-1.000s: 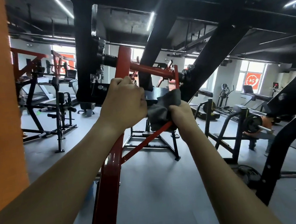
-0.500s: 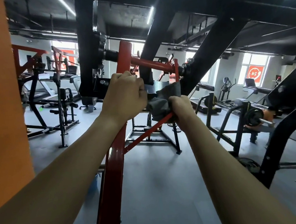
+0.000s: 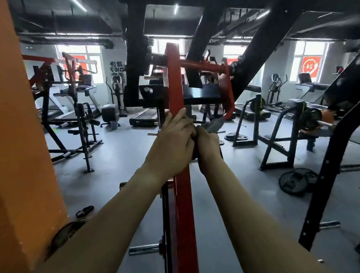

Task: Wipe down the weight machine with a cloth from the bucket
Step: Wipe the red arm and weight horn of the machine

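The left hand (image 3: 172, 137) lies on the weight machine (image 3: 200, 92), fingers laid across its red upright (image 3: 174, 79) and bending over the right edge. Whether they clasp the bar or only press on it I cannot tell. Touching it on the right, the right hand (image 3: 206, 144) is curled round a bunched dark grey cloth (image 3: 215, 123). One tail of the cloth sticks out past the knuckles, away from the body, and more of it shows dark between the two hands. The cloth looks soft, limp and light. It will probably fold to any shape and, if damp, drag a little on paint, so it is best kept wadded in the palm with a flat pad turned to the metal. The upright is a square steel tube in glossy red paint, hard and smooth, with sharp corners that a wrapped cloth should follow well. It looks fixed and heavy enough to lean on. Above both hands cross thick matt black beams (image 3: 261, 45). Below the left forearm short chrome pegs (image 3: 143, 249) stick out, round and slick. Right of the right forearm a black weight plate (image 3: 297, 181) lies flat on the grey floor.
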Action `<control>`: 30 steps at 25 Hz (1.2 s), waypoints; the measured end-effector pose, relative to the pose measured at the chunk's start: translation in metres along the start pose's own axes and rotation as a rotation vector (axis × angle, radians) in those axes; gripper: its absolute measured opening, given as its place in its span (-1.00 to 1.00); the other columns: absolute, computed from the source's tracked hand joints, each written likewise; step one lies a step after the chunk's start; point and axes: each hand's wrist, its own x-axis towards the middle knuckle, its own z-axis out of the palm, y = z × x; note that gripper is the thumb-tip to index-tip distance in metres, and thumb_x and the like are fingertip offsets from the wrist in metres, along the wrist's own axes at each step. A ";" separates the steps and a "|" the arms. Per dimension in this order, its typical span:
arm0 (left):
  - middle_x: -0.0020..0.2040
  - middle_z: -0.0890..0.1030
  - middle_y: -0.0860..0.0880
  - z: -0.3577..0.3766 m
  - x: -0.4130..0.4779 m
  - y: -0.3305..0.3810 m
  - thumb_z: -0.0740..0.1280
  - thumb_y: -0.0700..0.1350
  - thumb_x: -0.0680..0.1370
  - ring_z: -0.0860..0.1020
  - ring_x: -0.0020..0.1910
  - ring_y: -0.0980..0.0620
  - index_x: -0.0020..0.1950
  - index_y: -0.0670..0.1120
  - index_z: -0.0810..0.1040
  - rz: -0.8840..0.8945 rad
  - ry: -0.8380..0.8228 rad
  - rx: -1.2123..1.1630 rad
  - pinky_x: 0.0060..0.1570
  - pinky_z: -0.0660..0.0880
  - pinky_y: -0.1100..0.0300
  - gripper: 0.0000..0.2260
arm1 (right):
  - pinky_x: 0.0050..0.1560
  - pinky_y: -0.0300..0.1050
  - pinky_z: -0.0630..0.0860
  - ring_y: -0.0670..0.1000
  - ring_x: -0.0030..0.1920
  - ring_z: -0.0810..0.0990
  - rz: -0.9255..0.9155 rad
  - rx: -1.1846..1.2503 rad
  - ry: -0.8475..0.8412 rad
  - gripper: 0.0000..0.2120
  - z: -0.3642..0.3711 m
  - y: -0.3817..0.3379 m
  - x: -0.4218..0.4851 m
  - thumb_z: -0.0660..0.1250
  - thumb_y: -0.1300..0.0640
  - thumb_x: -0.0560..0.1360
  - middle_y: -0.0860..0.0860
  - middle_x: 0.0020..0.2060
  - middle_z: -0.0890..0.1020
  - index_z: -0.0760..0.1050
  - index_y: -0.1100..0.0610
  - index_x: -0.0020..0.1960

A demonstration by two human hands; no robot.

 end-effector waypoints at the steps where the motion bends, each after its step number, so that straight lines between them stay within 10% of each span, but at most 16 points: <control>1: 0.46 0.50 -0.11 -0.003 -0.010 -0.002 0.19 -0.22 0.65 0.15 0.63 -0.03 0.24 -0.17 0.61 0.005 -0.018 -0.022 0.62 0.04 -0.04 -0.75 | -0.18 -0.02 0.58 0.16 -0.13 0.68 -0.016 -0.047 -0.005 -0.76 0.004 0.005 -0.009 0.25 0.15 0.62 0.26 -0.08 0.71 0.61 0.31 0.04; 7: 0.61 0.29 -0.02 -0.042 -0.092 -0.007 0.19 -0.17 0.68 0.35 0.53 -0.04 0.57 -0.07 0.31 -0.014 -0.152 -0.266 0.45 0.38 -0.04 -0.57 | 0.02 0.04 0.60 0.25 0.02 0.66 -0.128 -0.474 0.194 -0.67 0.013 0.007 -0.080 0.18 0.07 0.71 0.26 0.01 0.68 0.59 0.31 0.13; 11: 0.34 0.50 -0.06 -0.072 -0.165 -0.018 0.20 -0.08 0.66 0.58 0.18 -0.14 0.47 0.01 0.31 -0.077 -0.265 -0.372 0.14 0.53 -0.09 -0.63 | 0.13 0.05 0.57 0.29 0.10 0.61 -0.255 -0.815 0.255 -0.67 0.017 0.033 -0.166 0.16 0.11 0.70 0.28 0.06 0.64 0.55 0.34 0.19; 16: 0.31 0.49 -0.09 -0.111 -0.230 -0.030 0.21 0.01 0.64 0.52 0.25 -0.13 0.33 -0.04 0.36 -0.139 -0.474 -0.479 0.23 0.49 -0.13 -0.72 | 0.15 0.05 0.49 0.27 0.19 0.57 -0.230 -1.116 0.326 -0.70 0.035 0.074 -0.263 0.18 0.11 0.68 0.24 0.16 0.63 0.56 0.27 0.23; 30: 0.08 0.62 -0.07 -0.121 -0.230 -0.117 0.27 -0.12 0.61 0.58 0.01 -0.03 0.32 -0.06 0.44 -0.437 -0.321 -0.658 -0.12 0.44 0.14 -0.73 | -0.02 -0.19 0.55 -0.04 0.00 0.64 -0.156 -0.681 -0.025 -0.87 0.137 0.109 -0.233 0.31 0.12 0.63 -0.04 -0.06 0.64 0.53 0.09 0.17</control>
